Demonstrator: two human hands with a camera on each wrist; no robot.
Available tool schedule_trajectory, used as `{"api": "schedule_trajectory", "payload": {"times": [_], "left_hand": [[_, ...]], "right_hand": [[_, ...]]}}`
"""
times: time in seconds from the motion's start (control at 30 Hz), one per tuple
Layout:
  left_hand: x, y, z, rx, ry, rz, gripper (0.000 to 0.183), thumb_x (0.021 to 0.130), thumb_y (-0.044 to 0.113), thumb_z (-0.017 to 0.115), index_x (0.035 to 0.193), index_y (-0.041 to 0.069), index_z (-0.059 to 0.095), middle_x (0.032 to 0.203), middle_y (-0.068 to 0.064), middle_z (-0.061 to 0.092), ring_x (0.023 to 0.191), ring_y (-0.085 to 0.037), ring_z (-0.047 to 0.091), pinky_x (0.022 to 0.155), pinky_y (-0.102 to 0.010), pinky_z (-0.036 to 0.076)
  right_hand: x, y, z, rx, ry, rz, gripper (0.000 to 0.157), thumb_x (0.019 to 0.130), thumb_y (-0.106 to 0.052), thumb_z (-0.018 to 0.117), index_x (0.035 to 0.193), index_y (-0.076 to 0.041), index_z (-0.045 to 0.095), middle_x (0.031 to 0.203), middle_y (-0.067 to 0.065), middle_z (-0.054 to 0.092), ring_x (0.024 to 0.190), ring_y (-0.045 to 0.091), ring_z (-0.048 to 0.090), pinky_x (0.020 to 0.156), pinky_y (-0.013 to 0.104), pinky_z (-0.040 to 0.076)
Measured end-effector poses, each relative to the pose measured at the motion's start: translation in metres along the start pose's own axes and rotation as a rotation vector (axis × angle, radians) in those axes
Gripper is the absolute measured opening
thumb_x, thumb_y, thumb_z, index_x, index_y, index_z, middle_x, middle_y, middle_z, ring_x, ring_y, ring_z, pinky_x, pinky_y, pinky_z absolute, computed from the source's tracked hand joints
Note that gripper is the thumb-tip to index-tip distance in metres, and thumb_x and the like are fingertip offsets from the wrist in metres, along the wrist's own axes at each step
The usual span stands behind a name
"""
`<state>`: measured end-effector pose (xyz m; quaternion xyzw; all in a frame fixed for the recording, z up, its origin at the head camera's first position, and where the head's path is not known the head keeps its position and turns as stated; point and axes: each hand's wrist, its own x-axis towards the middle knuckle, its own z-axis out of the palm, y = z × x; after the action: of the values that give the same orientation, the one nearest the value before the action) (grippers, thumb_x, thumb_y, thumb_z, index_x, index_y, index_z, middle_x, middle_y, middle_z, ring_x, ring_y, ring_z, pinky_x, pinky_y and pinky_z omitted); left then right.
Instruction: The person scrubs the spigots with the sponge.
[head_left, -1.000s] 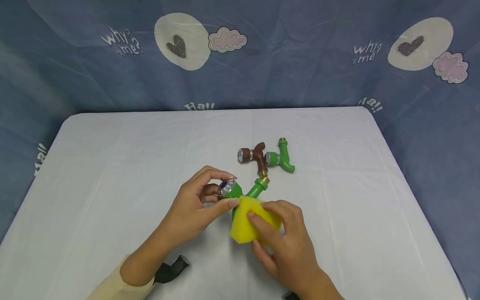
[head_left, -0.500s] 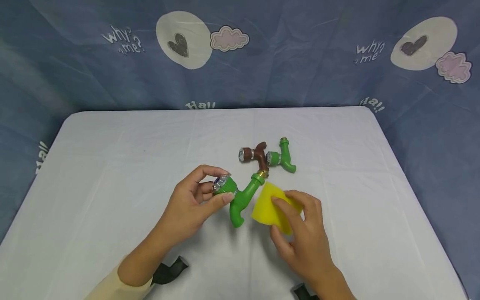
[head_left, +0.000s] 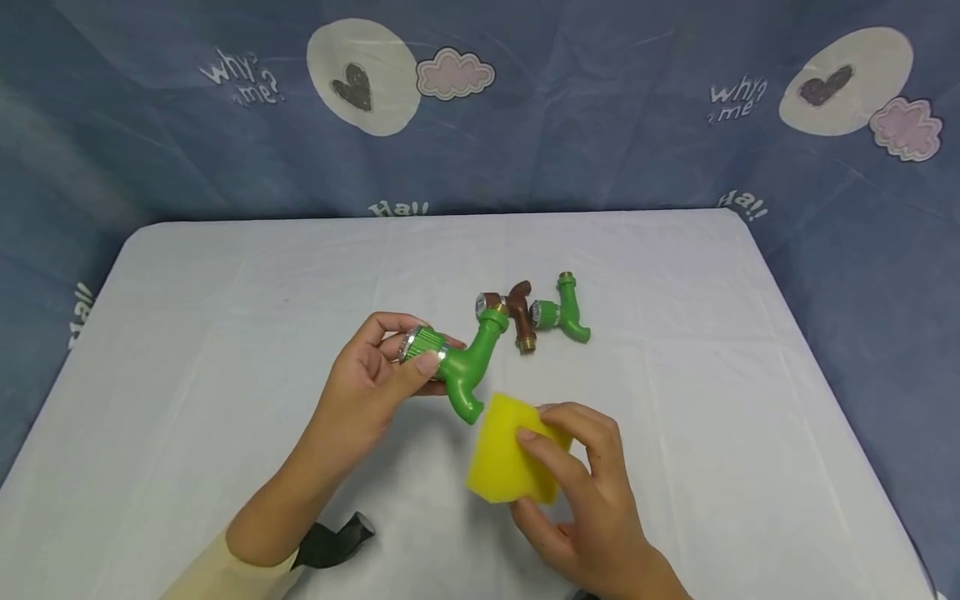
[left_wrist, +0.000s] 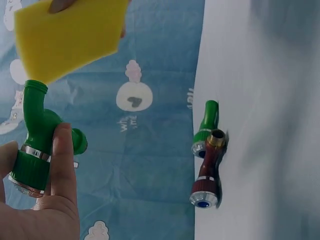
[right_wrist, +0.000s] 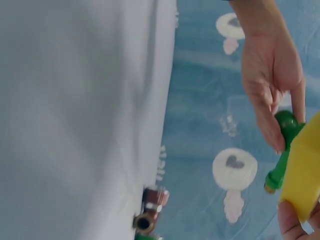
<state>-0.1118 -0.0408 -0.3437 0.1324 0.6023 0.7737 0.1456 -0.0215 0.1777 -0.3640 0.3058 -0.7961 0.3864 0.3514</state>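
My left hand (head_left: 367, 383) grips a green tap (head_left: 468, 362) by its ribbed knob, thumb on the near side, and holds it above the table. The tap's spout points down toward me and its brass-ended inlet points away. Between the fingers and thumb of my right hand (head_left: 588, 492) is a yellow sponge (head_left: 513, 454), just below and right of the spout. In the left wrist view the sponge (left_wrist: 72, 37) appears right by the spout mouth; whether they touch I cannot tell. The right wrist view shows the sponge (right_wrist: 302, 167) partly covering the tap (right_wrist: 282, 162).
Behind the held tap, a brown tap (head_left: 521, 317) lies on the white-covered table (head_left: 225, 350), with a second green tap (head_left: 570, 312) at its right. A black strap-like piece (head_left: 337, 540) is by my left forearm. Patterned blue cloth (head_left: 600, 108) hangs behind the table.
My left hand has lifted the green tap up and left and turned it. The sponge covered the tap at first, moved off right, then came back left and toward me.
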Motion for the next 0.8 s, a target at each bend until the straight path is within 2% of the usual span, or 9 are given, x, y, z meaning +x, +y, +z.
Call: {"api": "schedule_trajectory", "payload": {"times": [0.13, 0.3, 0.5, 0.67, 0.8], "left_hand": [[-0.001, 0.001, 0.000, 0.001, 0.000, -0.011, 0.030, 0.096, 0.002, 0.058, 0.120, 0.001, 0.040, 0.116, -0.019, 0.064, 0.099, -0.033, 0.066, 0.082, -0.044, 0.055], [-0.002, 0.004, -0.001, -0.014, 0.013, -0.039, 0.029, 0.096, 0.004, 0.059, 0.118, 0.002, 0.040, 0.116, -0.019, 0.064, 0.098, -0.032, 0.066, 0.083, -0.044, 0.055], [-0.001, 0.006, 0.000, -0.046, -0.005, -0.034, 0.029, 0.096, 0.003, 0.059, 0.117, 0.002, 0.040, 0.117, -0.021, 0.062, 0.099, -0.033, 0.065, 0.084, -0.046, 0.054], [0.000, 0.005, 0.000, -0.079, 0.011, -0.051, 0.035, 0.091, -0.003, 0.061, 0.118, 0.003, 0.040, 0.119, -0.021, 0.061, 0.099, -0.032, 0.065, 0.083, -0.047, 0.054], [-0.001, 0.004, -0.001, -0.089, -0.002, -0.050, 0.042, 0.089, -0.007, 0.063, 0.123, 0.001, 0.040, 0.120, -0.022, 0.059, 0.098, -0.031, 0.065, 0.082, -0.047, 0.055]], "right_hand": [[0.003, 0.000, 0.007, -0.015, 0.009, -0.026, 0.032, 0.094, -0.022, 0.059, 0.112, 0.005, 0.059, 0.113, 0.028, 0.049, 0.105, 0.037, 0.047, 0.100, 0.031, 0.040], [-0.002, 0.003, 0.012, -0.047, -0.003, 0.009, 0.032, 0.094, -0.022, 0.058, 0.112, 0.004, 0.059, 0.113, 0.029, 0.050, 0.103, 0.037, 0.048, 0.100, 0.031, 0.040], [-0.007, 0.005, 0.010, -0.058, -0.022, 0.049, 0.034, 0.094, -0.023, 0.058, 0.114, 0.003, 0.061, 0.114, 0.027, 0.051, 0.104, 0.036, 0.048, 0.101, 0.029, 0.038], [-0.005, 0.006, 0.006, -0.050, 0.027, 0.043, 0.034, 0.093, -0.023, 0.059, 0.112, 0.005, 0.060, 0.113, 0.028, 0.050, 0.103, 0.036, 0.048, 0.099, 0.029, 0.039], [-0.004, 0.007, 0.006, -0.029, 0.039, 0.042, 0.034, 0.093, -0.022, 0.059, 0.113, 0.006, 0.059, 0.113, 0.029, 0.049, 0.103, 0.037, 0.047, 0.099, 0.029, 0.039]]}}
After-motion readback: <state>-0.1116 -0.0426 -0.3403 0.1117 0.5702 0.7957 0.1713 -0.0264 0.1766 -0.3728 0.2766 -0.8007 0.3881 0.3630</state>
